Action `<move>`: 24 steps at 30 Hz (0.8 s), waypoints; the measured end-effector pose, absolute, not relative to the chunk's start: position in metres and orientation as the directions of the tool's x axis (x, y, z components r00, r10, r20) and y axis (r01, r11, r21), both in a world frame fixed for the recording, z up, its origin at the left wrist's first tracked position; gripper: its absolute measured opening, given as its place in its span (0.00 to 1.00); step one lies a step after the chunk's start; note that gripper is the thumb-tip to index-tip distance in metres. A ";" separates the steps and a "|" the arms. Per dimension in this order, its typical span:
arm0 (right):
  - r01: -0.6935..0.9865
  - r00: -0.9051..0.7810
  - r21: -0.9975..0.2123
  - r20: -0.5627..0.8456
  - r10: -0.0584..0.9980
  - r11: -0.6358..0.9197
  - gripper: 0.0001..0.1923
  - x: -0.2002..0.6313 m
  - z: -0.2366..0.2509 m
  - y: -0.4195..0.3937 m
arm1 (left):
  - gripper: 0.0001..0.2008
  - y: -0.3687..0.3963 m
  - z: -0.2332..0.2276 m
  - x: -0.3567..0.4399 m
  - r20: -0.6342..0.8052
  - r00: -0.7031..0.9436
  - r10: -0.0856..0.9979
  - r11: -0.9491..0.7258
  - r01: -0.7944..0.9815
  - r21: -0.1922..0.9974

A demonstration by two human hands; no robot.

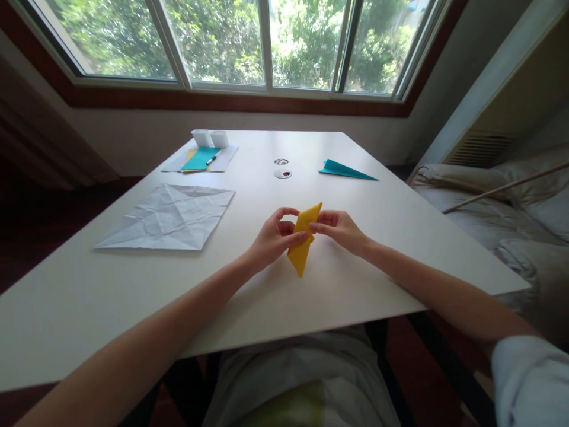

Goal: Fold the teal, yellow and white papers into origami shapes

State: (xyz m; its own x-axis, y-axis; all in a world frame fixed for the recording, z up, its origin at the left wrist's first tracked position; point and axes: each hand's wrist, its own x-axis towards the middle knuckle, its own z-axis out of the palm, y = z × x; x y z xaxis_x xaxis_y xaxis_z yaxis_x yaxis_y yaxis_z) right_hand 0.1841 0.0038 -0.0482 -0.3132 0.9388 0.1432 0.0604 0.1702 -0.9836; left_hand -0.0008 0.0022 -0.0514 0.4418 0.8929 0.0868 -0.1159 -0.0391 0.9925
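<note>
A piece of folded yellow paper (304, 228) is held up between both hands, just above the near part of the white table. Its upper part is a slanted panel, and a pointed flap hangs down below. My left hand (276, 237) pinches it from the left, thumb across the front at mid-height. From the right, my right hand (338, 229) grips the upper part's edge with thumb and fingers. Some fingertips are hidden behind the paper.
On the white table (262, 296), a creased white sheet (171, 216) lies left. A folded teal paper (347, 170) rests at the right. Two round pieces (283, 174) sit mid-table. At the back left are teal paper (201, 159), a pen (214, 157) and white boxes (219, 139).
</note>
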 end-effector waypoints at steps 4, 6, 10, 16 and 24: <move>0.033 -0.242 -0.984 0.160 0.957 0.173 0.11 0.185 -0.048 0.006 | 0.22 0.002 -0.053 -0.001 0.047 0.436 0.899 -0.028 -0.050 0.998; 0.012 -0.166 -0.983 0.177 0.970 0.182 0.10 0.186 -0.049 0.009 | 0.18 0.003 -0.054 -0.001 0.016 0.434 0.901 -0.008 -0.020 1.000; -0.053 -0.150 -0.993 0.115 0.982 0.108 0.11 0.188 -0.052 0.012 | 0.17 0.004 -0.054 -0.002 -0.015 0.436 0.900 0.014 0.006 1.000; -0.091 -0.325 -0.996 0.021 0.945 -0.010 0.14 0.184 -0.057 0.007 | 0.16 0.002 -0.054 0.000 -0.044 0.471 0.881 0.047 0.006 0.999; -0.120 -0.335 -0.993 0.034 0.942 -0.007 0.14 0.182 -0.059 0.004 | 0.15 0.004 -0.059 0.000 -0.042 0.487 0.872 0.023 0.045 0.999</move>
